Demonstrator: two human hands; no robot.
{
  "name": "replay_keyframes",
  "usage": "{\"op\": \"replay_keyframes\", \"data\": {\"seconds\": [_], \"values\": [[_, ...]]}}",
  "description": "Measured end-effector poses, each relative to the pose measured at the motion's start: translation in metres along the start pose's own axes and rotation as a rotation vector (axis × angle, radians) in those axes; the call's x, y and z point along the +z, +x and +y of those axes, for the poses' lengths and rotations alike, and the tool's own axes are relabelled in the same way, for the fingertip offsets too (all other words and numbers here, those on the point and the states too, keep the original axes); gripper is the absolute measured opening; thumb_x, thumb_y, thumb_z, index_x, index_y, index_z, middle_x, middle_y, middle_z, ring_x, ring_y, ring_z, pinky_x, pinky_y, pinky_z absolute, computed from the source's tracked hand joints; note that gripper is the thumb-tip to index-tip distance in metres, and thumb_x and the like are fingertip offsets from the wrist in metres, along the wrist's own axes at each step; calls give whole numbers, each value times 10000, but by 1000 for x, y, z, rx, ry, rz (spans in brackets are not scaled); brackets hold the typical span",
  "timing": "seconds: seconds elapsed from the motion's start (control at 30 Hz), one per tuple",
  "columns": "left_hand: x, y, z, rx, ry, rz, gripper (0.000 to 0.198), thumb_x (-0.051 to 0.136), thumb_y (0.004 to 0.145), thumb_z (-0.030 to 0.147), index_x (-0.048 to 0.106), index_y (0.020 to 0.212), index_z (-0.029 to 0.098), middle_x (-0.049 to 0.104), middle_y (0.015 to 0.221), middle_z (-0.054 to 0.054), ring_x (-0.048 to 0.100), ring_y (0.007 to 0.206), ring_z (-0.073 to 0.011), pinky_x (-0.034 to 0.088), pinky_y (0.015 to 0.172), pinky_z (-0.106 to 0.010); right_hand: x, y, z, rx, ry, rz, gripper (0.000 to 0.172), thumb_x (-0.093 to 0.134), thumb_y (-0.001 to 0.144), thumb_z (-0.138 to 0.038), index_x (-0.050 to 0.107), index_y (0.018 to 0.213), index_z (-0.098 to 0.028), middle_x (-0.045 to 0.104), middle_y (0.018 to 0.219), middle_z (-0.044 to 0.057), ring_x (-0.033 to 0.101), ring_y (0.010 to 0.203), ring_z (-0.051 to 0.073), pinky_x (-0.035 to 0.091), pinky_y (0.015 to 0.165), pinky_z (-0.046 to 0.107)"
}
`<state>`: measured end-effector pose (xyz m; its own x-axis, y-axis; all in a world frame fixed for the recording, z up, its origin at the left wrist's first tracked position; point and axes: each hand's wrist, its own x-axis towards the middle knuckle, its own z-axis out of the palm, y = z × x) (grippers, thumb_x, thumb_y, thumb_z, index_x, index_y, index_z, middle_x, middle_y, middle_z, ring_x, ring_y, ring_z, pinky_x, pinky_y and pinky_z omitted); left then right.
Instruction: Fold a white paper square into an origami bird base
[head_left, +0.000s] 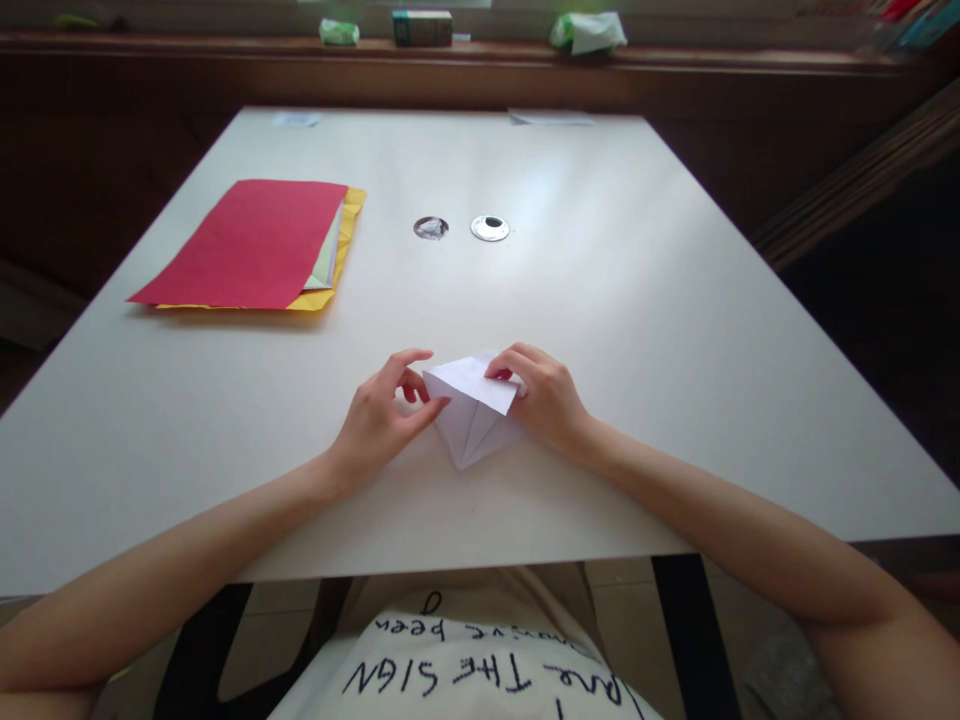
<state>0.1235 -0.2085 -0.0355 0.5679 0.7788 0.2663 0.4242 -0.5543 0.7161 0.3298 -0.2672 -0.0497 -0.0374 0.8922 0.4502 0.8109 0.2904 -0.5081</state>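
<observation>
A folded sheet of white paper (466, 425) sits over the near middle of the white table, its lower end coming to a point toward me. Creases run down its centre, and a flap is turned across its top. My left hand (390, 405) is at the paper's left corner, thumb on the front and curled fingers behind, the index finger raised. On the other side, my right hand (541, 395) pinches the paper's right part between thumb and fingers. Some of the right fingers are hidden behind the paper.
On the left of the table (660, 330) lies a stack of coloured paper (255, 240), red on top with yellow and pale green beneath. Two round table inserts (490, 229) are set beyond my hands. Soft packs and a small box (422, 28) stand on the far ledge.
</observation>
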Motion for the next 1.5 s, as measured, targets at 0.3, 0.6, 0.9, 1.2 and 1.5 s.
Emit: {"op": "replay_keyframes", "data": {"seconds": [0.3, 0.6, 0.9, 1.2, 1.5], "values": [[2, -2, 2, -21, 0, -73, 513, 671, 743, 278, 415, 1180, 197, 586, 727, 34, 538, 631, -109, 413, 605, -224, 0, 1, -2, 74, 3, -38, 167, 512, 629, -58, 519, 739, -183, 513, 715, -6, 475, 613, 109, 348, 557, 213], [3, -1, 2, -65, -6, -122, 456, 645, 723, 155, 422, 1119, 186, 551, 730, 43, 519, 620, -100, 425, 592, -220, -3, 1, -5, 148, -1, -114, 159, 496, 588, -103, 437, 705, -193, 478, 632, -37, 404, 532, 89, 283, 501, 197], [6, -3, -2, 151, -5, -33, 239, 592, 771, 158, 468, 974, 178, 574, 880, -13, 545, 737, -112, 454, 644, -234, -3, 2, -6, 160, -10, -140, 147, 461, 576, -119, 393, 678, -199, 465, 620, -34, 373, 523, 91, 262, 500, 202], [7, -5, -3, 304, 178, -41, 102, 585, 796, 150, 487, 783, 177, 541, 785, -4, 513, 746, -140, 440, 653, -250, -3, 2, -7, 157, -11, -140, 152, 459, 576, -123, 373, 674, -201, 449, 614, -37, 370, 525, 91, 263, 500, 200], [7, -4, -5, 426, 258, -83, 118, 512, 852, 155, 575, 752, 164, 587, 804, -39, 507, 756, -156, 450, 684, -265, -3, 2, -7, 153, -16, -147, 150, 458, 574, -121, 378, 671, -202, 450, 618, -36, 374, 530, 92, 263, 502, 202]]}}
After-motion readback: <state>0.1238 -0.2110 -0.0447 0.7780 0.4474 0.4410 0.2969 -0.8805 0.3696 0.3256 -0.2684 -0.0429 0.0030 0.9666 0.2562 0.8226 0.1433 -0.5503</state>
